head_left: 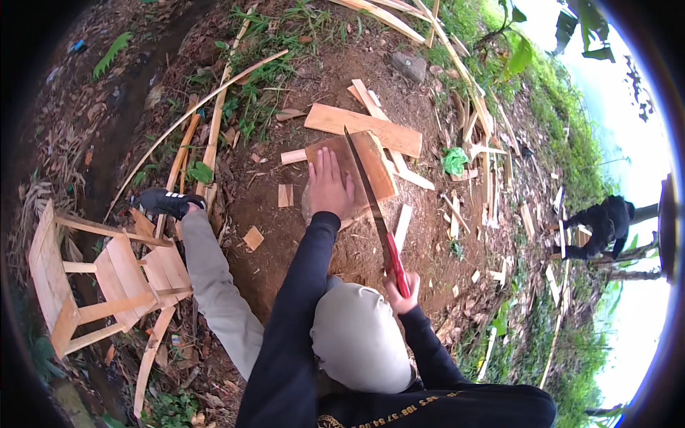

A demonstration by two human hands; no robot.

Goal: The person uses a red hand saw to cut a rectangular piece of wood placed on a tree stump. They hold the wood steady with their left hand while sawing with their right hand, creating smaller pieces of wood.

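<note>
My left hand [332, 187] lies flat on a brown wooden board [377, 165], fingers stretched out, holding nothing. The board rests on what looks like a low wooden block, mostly hidden beneath it. In my right hand [402, 291] is the red handle of a handsaw [370, 192]. Its long dark blade slants across the board, just right of my left hand, with the tip near the far edge. Whether the teeth have cut into the wood I cannot tell. Beyond the board lies a pale plank [364, 128]. A small wood offcut [285, 195] sits on the soil to the left.
At the left stands a slatted wooden chair-like frame [118, 274], near my shoe [171, 202]. Long wood strips [218, 128] lie left and at the far right. A grey stone [409, 66] and green plastic [454, 161] are farther off. Another person [606, 227] bends over at the right.
</note>
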